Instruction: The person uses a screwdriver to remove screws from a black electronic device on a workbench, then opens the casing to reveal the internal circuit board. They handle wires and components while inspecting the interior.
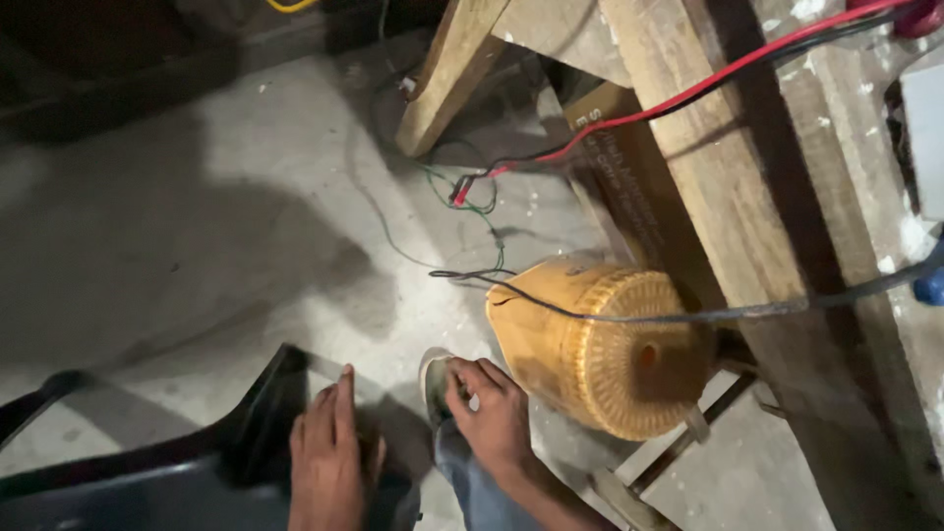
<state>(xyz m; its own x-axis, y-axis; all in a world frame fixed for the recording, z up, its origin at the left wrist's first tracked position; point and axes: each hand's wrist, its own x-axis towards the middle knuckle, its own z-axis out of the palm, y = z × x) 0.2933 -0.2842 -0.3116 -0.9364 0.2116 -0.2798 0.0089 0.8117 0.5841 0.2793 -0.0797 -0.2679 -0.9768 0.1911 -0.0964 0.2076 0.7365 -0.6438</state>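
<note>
Hands: left (329, 457) flat on black panel (147, 482) edge | right (492, 413) pinching shoe (435, 379) | floor (197, 226) open

Yellow ribbed motor housing (590, 339), red and black wires (688, 93), black plastic chair (177, 462), grey concrete floor (197, 197)

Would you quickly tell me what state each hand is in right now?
Left hand: open, fingers flat on the black plastic chair.
Right hand: fingers curled at the pale shoe toe; grip cannot be told.
</note>
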